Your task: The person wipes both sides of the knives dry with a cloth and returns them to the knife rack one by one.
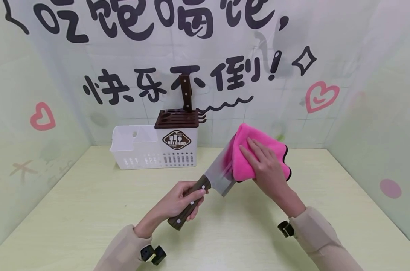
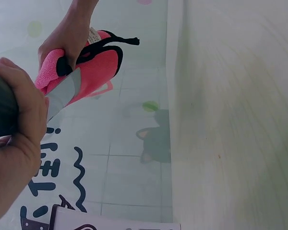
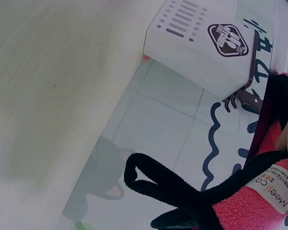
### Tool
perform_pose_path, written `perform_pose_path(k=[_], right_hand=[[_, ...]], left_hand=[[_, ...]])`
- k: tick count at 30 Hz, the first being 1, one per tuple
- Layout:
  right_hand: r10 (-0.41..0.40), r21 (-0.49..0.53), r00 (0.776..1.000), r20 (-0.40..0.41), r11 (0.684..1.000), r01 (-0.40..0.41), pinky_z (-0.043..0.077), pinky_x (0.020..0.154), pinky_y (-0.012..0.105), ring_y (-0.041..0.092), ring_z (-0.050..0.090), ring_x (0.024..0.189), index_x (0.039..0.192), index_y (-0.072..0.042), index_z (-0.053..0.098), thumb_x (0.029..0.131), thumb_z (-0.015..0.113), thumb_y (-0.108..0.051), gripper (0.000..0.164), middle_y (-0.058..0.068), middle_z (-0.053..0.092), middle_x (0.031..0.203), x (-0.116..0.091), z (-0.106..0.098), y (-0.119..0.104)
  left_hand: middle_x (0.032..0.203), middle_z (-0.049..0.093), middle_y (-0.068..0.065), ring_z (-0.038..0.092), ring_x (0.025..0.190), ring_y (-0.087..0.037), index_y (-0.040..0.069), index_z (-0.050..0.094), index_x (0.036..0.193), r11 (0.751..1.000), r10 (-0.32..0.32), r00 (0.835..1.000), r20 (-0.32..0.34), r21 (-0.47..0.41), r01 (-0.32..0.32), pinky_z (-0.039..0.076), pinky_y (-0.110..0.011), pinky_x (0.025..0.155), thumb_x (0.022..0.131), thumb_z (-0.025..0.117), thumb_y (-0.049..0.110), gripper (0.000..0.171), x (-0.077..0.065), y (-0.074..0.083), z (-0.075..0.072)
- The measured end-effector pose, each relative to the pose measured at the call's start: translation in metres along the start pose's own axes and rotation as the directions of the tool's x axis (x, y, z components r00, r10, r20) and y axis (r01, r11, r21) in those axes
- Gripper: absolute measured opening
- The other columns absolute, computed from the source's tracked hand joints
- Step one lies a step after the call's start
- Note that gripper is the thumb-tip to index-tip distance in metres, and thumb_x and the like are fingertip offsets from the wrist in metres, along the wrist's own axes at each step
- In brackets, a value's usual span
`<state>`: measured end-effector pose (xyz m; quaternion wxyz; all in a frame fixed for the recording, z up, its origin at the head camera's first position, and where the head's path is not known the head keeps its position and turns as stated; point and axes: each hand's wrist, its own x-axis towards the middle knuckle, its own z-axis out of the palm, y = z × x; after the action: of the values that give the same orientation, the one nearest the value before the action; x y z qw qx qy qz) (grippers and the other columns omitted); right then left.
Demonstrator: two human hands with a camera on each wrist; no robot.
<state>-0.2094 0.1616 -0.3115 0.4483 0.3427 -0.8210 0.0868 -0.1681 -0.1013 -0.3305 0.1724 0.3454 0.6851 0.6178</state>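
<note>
At the right hand (image 1: 269,171), the cloth (image 1: 241,165) is bright pink with black edging (image 3: 187,194) and a white label (image 3: 275,188) in dark lettering. The left hand (image 1: 182,199) has the cleaver (image 1: 221,175): silver-grey blade, pinkish near the cloth, dark brown handle with silvery rivets. Behind both hands, the sleeves (image 1: 121,248) are beige. Ahead of them, the caddy (image 1: 159,150) is white, its slotted top (image 1: 177,119) dark brown. Beneath them, the counter (image 1: 89,210) is pale yellow, faintly grained; beyond, the wall (image 1: 269,103) is pale grey-green with black characters (image 1: 233,73) and pink hearts (image 1: 318,101).
</note>
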Motion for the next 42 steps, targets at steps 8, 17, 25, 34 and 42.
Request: perform_pose_path(k=[8, 17, 25, 34, 42], right_hand=[[-0.052, 0.01, 0.999, -0.013, 0.999, 0.052, 0.043, 0.085, 0.051, 0.039, 0.048, 0.109, 0.115, -0.001, 0.058, 0.057, 0.081, -0.002, 0.063, 0.024, 0.054, 0.116, -0.005, 0.003, -0.009], [-0.109, -0.008, 0.994, 0.011, 0.994, 0.109, 0.044, 0.086, 0.048, 0.037, 0.049, 0.109, 0.114, -0.003, 0.059, 0.057, 0.082, -0.005, 0.062, 0.023, 0.054, 0.116, -0.008, 0.004, -0.021], [-0.185, -0.005, 0.982, 0.026, 0.983, 0.185, 0.043, 0.088, 0.046, 0.036, 0.048, 0.111, 0.116, -0.002, 0.058, 0.057, 0.081, -0.004, 0.063, 0.023, 0.052, 0.119, -0.008, 0.007, -0.032], [-0.237, -0.028, 0.971, 0.037, 0.971, 0.239, 0.043, 0.089, 0.043, 0.032, 0.048, 0.114, 0.117, -0.004, 0.057, 0.056, 0.083, -0.008, 0.066, 0.02, 0.052, 0.121, -0.006, 0.008, -0.041], [-0.276, -0.078, 0.957, 0.092, 0.956, 0.283, 0.04, 0.094, 0.039, 0.03, 0.045, 0.118, 0.12, -0.008, 0.056, 0.066, 0.077, -0.011, 0.058, 0.017, 0.052, 0.123, -0.002, 0.003, -0.051]], left_hand=[[0.063, 0.05, -0.01, 0.051, 0.041, -0.009, -0.012, 0.048, 0.092, 1.0, 0.005, 1.0, 0.002, 0.007, -0.005, 0.044, -0.032, 0.036, 0.096, 0.041, 0.016, 0.029, 0.0, -0.001, 0.001], [0.064, 0.05, -0.011, 0.052, 0.041, -0.008, -0.012, 0.049, 0.092, 1.0, -0.009, 1.0, -0.018, 0.018, 0.009, 0.045, -0.031, 0.037, 0.096, 0.041, 0.017, 0.03, -0.001, -0.001, 0.0], [0.064, 0.05, -0.01, 0.052, 0.042, -0.009, -0.012, 0.049, 0.095, 0.999, -0.028, 0.998, -0.047, 0.028, 0.03, 0.046, -0.032, 0.038, 0.096, 0.041, 0.018, 0.031, -0.001, -0.002, -0.001], [0.063, 0.05, -0.009, 0.052, 0.042, -0.009, -0.011, 0.049, 0.096, 0.999, -0.036, 0.998, -0.059, 0.032, 0.038, 0.047, -0.031, 0.039, 0.096, 0.041, 0.019, 0.031, -0.001, -0.002, -0.002], [0.062, 0.05, -0.009, 0.052, 0.042, -0.009, -0.011, 0.048, 0.092, 0.999, -0.028, 0.998, -0.052, 0.027, 0.03, 0.046, -0.03, 0.039, 0.096, 0.042, 0.018, 0.03, 0.0, -0.001, -0.002]])
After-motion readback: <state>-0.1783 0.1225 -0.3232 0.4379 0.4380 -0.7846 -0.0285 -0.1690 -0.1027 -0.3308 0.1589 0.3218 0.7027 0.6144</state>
